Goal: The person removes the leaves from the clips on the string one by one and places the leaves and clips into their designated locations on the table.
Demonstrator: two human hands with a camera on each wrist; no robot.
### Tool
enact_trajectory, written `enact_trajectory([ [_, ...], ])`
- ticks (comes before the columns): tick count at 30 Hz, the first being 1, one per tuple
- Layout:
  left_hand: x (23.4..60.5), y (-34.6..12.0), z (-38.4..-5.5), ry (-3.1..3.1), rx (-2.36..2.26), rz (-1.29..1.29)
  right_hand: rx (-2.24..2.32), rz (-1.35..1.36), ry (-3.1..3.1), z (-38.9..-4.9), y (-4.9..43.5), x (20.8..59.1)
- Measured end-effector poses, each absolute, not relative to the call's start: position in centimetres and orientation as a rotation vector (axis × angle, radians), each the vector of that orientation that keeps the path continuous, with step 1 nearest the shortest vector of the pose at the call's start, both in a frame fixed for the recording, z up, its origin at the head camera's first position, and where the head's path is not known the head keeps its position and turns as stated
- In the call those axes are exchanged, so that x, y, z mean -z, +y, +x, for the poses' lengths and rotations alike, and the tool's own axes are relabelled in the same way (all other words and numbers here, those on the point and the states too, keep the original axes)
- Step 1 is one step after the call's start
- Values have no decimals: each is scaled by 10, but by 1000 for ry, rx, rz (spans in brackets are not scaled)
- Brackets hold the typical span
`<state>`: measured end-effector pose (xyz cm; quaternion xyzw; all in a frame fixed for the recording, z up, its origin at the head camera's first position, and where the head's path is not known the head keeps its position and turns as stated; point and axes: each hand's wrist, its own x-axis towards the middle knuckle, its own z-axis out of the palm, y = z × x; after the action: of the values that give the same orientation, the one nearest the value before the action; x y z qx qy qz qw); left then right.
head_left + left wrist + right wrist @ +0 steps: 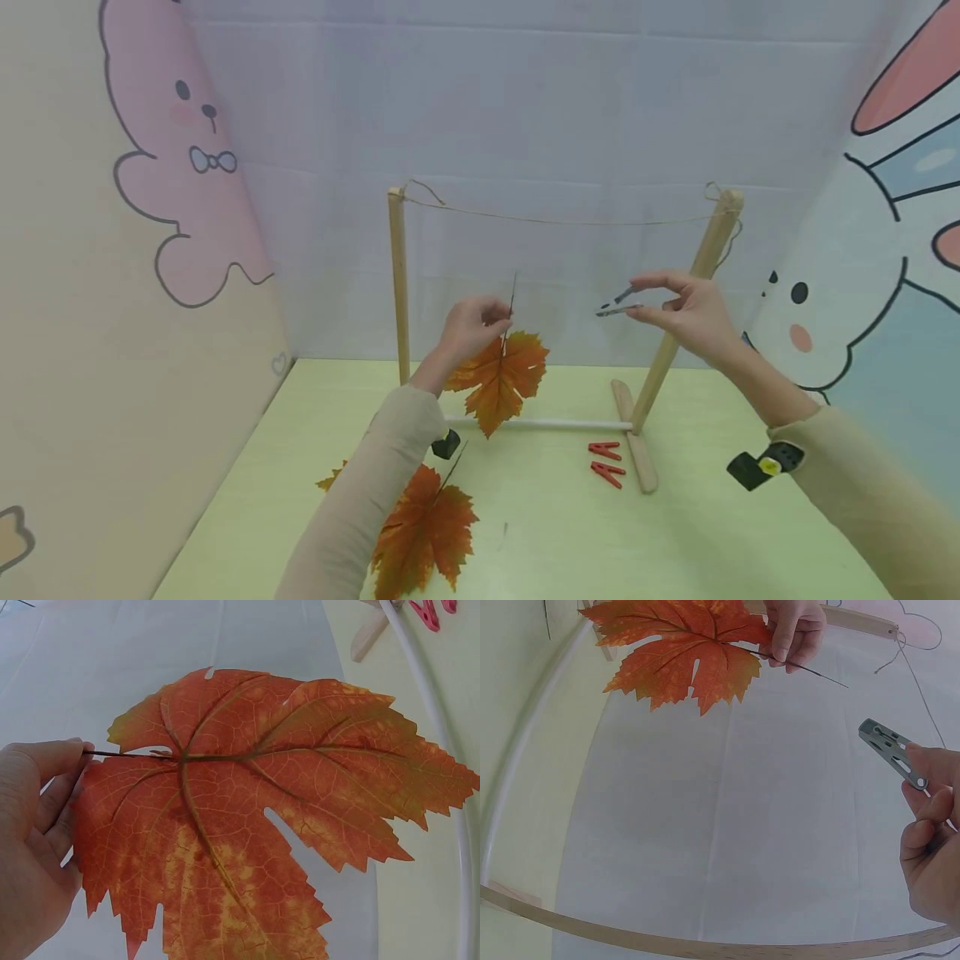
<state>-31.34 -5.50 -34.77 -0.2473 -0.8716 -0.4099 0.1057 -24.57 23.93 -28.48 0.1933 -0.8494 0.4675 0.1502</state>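
An orange-red artificial maple leaf (pixel 501 377) hangs from its thin dark stem, which my left hand (pixel 476 327) pinches between thumb and fingers. The left wrist view shows this leaf (pixel 225 780) spread wide beside the hand. My right hand (pixel 690 317) holds a grey clothespin (pixel 891 751) between thumb and forefinger, level with the left hand and apart from the leaf. Above both hands runs a thin string (pixel 555 221), tied between two wooden posts. Neither the leaf nor the clothespin touches the string.
Another maple leaf (pixel 427 533) lies on the table at front left, partly behind the left sleeve. Two red clothespins (pixel 606 463) lie near the wooden foot (pixel 637 467) of the right post (pixel 675 325). A white rod (pixel 562 425) joins the posts low down.
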Motion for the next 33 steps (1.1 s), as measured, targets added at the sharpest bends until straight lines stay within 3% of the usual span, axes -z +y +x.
enact_trajectory([
  [14, 374, -65, -311, -2619, 1268, -716, -1448, 487, -2502, -244, 240, 342],
  [33, 402, -68, -303, -2670, 1367, -678, -1571, 436, -2505, -239, 234, 391],
])
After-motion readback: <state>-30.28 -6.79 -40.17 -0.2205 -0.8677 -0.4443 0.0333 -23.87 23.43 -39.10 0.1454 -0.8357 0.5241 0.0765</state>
